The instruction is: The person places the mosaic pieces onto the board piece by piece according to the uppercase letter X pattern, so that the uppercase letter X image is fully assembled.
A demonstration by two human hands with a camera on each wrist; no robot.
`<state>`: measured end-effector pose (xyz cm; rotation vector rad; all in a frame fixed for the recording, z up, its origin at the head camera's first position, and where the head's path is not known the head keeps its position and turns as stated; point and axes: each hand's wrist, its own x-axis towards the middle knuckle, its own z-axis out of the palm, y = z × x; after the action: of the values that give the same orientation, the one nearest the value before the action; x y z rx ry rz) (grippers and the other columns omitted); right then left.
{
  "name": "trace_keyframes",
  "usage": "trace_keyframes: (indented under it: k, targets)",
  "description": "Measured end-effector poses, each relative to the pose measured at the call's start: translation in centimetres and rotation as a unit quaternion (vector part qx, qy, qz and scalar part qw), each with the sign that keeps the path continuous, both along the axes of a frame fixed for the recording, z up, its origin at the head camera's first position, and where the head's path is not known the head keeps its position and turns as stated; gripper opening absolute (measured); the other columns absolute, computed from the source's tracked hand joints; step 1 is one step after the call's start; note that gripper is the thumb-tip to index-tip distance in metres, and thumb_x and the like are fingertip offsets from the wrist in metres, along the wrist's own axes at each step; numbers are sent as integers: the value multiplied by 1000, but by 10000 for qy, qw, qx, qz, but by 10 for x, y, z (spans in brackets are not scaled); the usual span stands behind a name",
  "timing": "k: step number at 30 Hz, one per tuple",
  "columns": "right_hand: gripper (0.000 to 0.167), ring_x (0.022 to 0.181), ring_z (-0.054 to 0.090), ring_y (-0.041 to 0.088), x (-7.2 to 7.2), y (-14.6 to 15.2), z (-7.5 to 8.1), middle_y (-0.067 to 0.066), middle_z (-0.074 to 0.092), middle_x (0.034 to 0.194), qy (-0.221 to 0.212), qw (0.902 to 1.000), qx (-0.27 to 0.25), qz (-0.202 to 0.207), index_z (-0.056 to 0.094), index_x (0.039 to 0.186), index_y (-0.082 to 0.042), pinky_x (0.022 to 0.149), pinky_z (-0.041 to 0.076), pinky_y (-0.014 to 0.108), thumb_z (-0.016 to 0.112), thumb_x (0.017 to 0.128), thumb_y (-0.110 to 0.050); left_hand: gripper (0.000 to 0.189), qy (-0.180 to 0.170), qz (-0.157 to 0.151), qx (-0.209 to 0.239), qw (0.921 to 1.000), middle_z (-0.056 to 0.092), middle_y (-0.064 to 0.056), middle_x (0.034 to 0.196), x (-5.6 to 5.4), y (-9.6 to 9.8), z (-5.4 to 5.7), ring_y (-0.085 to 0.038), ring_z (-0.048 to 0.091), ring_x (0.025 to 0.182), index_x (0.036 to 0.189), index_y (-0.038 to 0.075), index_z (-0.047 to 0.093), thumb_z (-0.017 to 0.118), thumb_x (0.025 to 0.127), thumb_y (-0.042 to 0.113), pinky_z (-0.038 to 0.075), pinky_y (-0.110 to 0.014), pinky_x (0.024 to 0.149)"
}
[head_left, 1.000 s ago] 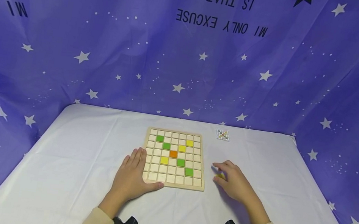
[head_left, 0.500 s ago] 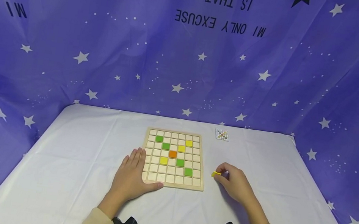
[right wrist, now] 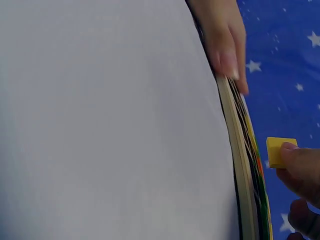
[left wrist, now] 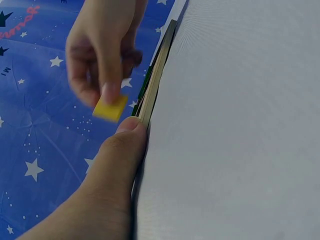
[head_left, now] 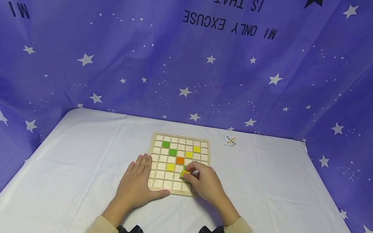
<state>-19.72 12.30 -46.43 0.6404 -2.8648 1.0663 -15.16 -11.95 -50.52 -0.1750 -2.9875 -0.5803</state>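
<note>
A wooden grid board (head_left: 167, 184) lies on the table, its cells holding coloured square tiles: an orange tile (head_left: 180, 160) mid-board, with green (head_left: 166, 144) and yellow (head_left: 197, 149) ones around it. My left hand (head_left: 131, 188) rests against the board's left side, fingers straight, thumb along the front edge. Over the board's right half, my right hand (head_left: 208, 183) pinches a yellow square tile (head_left: 184, 174) between thumb and fingers. Both wrist views show this yellow tile (left wrist: 110, 108) held off the board surface. One green tile is partly covered by the right hand, and nearby cells are hidden.
A small printed card (head_left: 231, 140) with a coloured grid pattern lies beyond the board's right corner. White cloth (head_left: 67, 171) covers the table. A purple star-patterned curtain (head_left: 136, 65) hangs behind and at both sides.
My right hand first reached toward a yellow tile right of the board, then pinched it, and has moved left over the board with it. The left hand has stayed in place.
</note>
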Motion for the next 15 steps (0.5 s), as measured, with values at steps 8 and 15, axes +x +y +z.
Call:
trace_keyframes:
  k: [8, 15]
  targets:
    - [9, 77, 59, 1, 1, -50, -1, -16, 70, 91, 237, 9984, 289, 420, 68, 93, -29, 71, 49, 22, 74, 89, -34, 137, 96, -42, -120, 9999, 19, -19, 165, -1, -1, -1, -33, 15, 154, 157, -2, 17, 48, 66, 96, 16, -51, 126]
    - [11, 83, 63, 2, 1, -69, -2, -13, 71, 91, 329, 9967, 604, 427, 69, 97, -27, 74, 52, 24, 74, 90, -33, 137, 108, -74, -189, 9997, 18, -19, 164, -1, -2, -2, -34, 15, 154, 157, -2, 17, 46, 66, 97, 15, -51, 126]
